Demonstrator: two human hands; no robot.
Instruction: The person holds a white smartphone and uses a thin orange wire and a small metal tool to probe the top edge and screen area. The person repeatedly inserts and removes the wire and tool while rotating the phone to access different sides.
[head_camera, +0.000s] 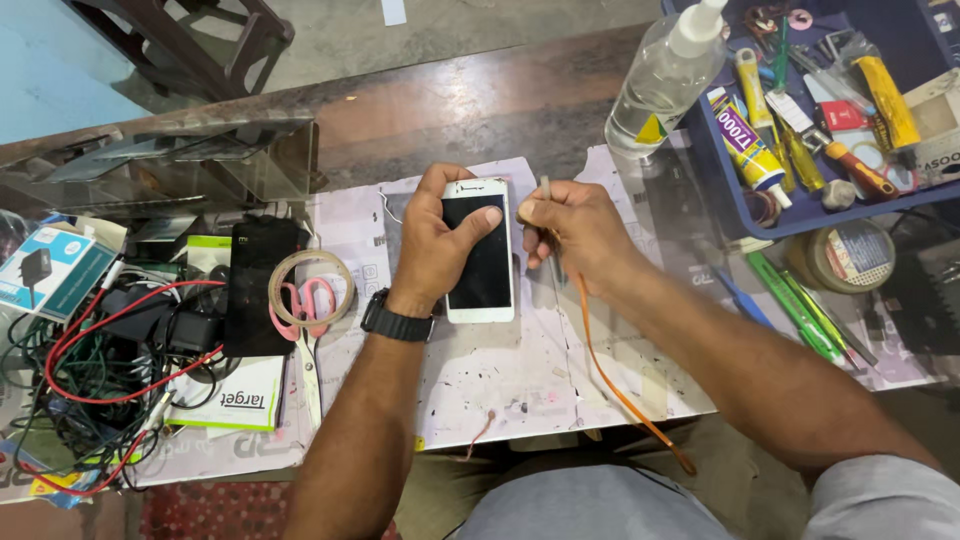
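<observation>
Keep your left hand (432, 245) wrapped over the phone's (479, 252) left edge, thumb flat on the dark screen and fingers curled round the side, so it cannot slide on the mat (500, 370). The phone lies face up at the mat's centre, just at 3 o'clock from the tape ring (311, 288); its long axis runs 12 to 6, top end pointing to 12, away from you. Your right hand (575, 232) is closed round a thin tool (549, 222) with an orange cord (610, 375) trailing toward 5. Judging by this, work the tool lightly along the right edge, low and parallel to the glass, not prying.
</observation>
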